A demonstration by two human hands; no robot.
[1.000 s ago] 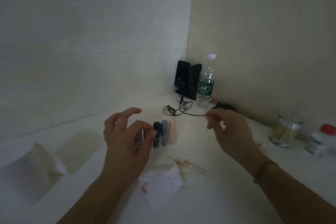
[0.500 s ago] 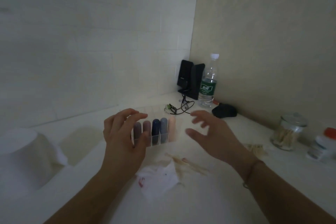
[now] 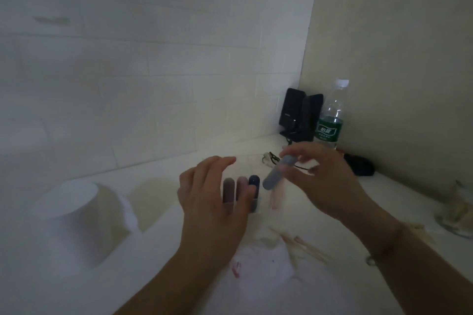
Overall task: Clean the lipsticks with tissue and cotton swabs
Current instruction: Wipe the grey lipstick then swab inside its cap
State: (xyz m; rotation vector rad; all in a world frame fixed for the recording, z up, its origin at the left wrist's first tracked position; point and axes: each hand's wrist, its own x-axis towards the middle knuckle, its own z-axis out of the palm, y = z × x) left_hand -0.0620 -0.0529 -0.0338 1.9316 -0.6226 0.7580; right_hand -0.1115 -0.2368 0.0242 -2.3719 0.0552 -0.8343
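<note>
a white counter [image 3: 158, 250] meets tiled walls at a corner, upper right. the left grip [image 3: 212, 202] rests relaxed on the lipstick organizer [image 3: 252, 206]; the right grip [image 3: 325, 181] now pinches a grey-blue lipstick [image 3: 277, 174], lifted out since earlier, mid-frame.

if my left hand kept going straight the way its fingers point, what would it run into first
Probably the clear plastic organiser holding the upright lipstick tubes: the left hand already has fingers at its front, over the brownish tube. Beyond it lies only the white counter, then the tiled wall. Depth is uncertain.
</note>
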